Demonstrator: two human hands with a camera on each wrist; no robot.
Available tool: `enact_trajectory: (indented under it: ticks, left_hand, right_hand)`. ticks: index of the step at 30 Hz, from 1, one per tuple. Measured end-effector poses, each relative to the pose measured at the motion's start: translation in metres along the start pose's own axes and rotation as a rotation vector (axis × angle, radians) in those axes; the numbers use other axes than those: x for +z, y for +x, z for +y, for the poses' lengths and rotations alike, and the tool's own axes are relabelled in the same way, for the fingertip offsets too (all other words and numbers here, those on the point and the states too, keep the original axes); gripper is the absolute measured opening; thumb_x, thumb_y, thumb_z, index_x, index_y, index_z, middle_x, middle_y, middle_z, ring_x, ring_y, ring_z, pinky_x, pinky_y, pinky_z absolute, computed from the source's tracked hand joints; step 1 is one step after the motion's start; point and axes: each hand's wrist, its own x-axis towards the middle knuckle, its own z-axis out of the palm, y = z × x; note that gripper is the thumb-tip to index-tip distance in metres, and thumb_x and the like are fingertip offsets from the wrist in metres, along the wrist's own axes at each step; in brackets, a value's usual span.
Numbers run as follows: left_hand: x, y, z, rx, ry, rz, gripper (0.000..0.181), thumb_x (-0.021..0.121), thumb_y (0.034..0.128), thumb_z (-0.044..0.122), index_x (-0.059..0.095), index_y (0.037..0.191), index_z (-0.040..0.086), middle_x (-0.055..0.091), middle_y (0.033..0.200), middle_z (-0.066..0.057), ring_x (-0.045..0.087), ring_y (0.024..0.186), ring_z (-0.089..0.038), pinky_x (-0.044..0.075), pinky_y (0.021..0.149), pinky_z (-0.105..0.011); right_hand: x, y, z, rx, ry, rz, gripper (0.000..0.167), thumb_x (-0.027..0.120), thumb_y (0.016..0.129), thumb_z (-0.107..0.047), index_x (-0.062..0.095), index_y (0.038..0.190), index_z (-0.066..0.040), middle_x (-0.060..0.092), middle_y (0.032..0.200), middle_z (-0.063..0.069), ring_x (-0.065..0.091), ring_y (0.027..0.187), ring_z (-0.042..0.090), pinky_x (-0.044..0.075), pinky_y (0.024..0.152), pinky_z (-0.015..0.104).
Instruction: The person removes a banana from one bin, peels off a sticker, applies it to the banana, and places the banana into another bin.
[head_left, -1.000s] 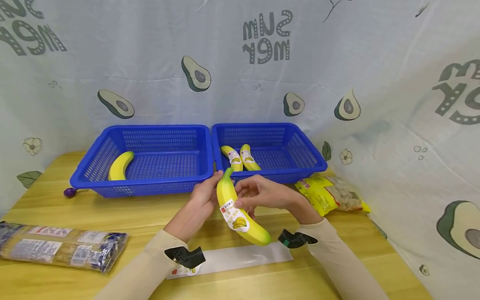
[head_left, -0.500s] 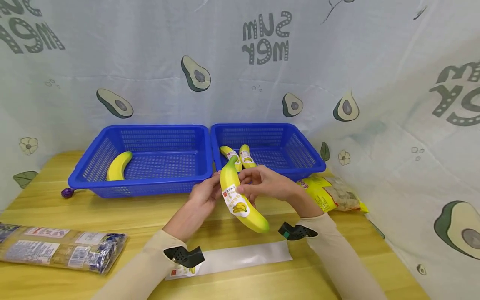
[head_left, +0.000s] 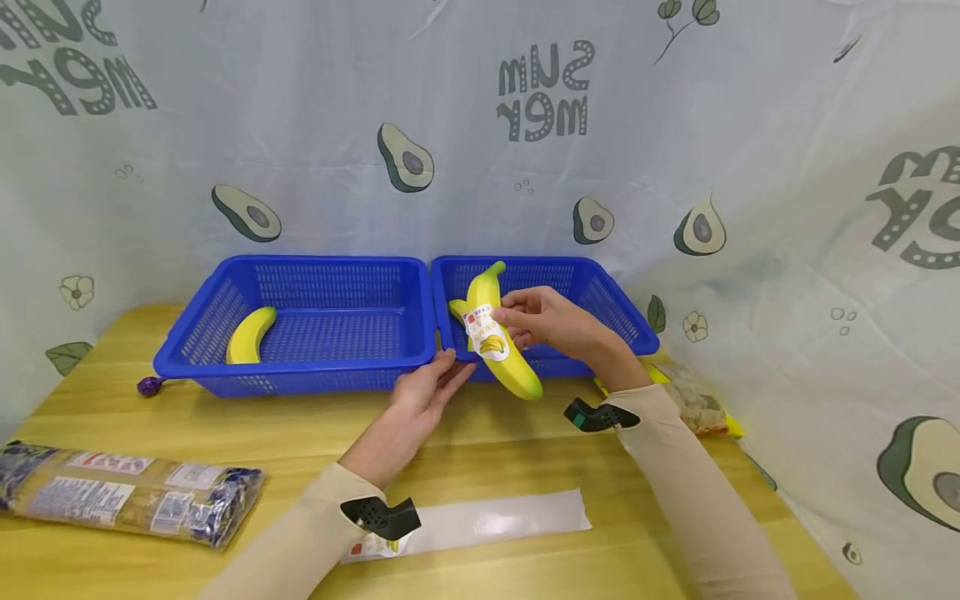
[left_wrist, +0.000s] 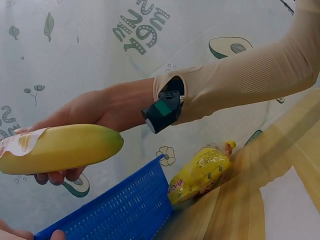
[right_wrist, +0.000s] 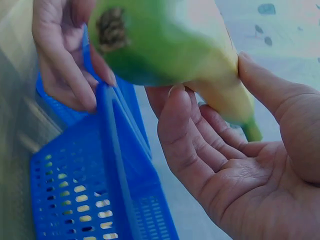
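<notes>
Currently, the right hand [head_left: 551, 323] pinches the labelled banana [left_wrist: 70, 147] between its thumb and fingers; the banana is in the air over the near edge of the right basket [head_left: 600, 304], tilted, with its stem end up and its green-tipped lower end towards the person; a white sticker [head_left: 487, 333] with printed bananas wraps its middle. The left hand [head_left: 422, 398] is at the near corner of that basket, its thumb and fingers gripping the blue rim. Behind the held fruit, part of another banana [head_left: 457, 310] shows inside the right basket, mostly hidden; one more, the plain banana [head_left: 250, 337], lies at the left end of the left basket [head_left: 300, 367], just beside the other basket.

On the wooden counter [head_left: 300, 433], a pale paper strip [head_left: 495, 518] lies between the forearms, a sticker at its left end; a clear-wrapped package [head_left: 127, 496] lies at the far left; a small purple object [head_left: 150, 387] sits by the left basket; a yellow bag [left_wrist: 202, 170] rests beside the right one. Black devices circle both wrists; a curtain [head_left: 322, 83] printed with avocados hangs behind.
</notes>
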Motion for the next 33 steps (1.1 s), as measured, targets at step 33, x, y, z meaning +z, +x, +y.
enact_trajectory:
  ticks: [33]
  left_hand:
    - [-0.003,0.0,0.002,-0.027,-0.049,0.022,0.01,0.059,0.1052,-0.011,0.06,0.112,-0.004,0.058,0.113,-0.013,0.07,0.1,-0.024,0.06,0.105,-0.043]
  right_hand:
    - [-0.067,0.066,0.038,0.278,-0.006,0.217,0.06,0.056,0.114,-0.039,0.048,0.155,0.005,0.062,0.141,0.018,0.069,0.117,0.026,0.058,0.107,0.044]
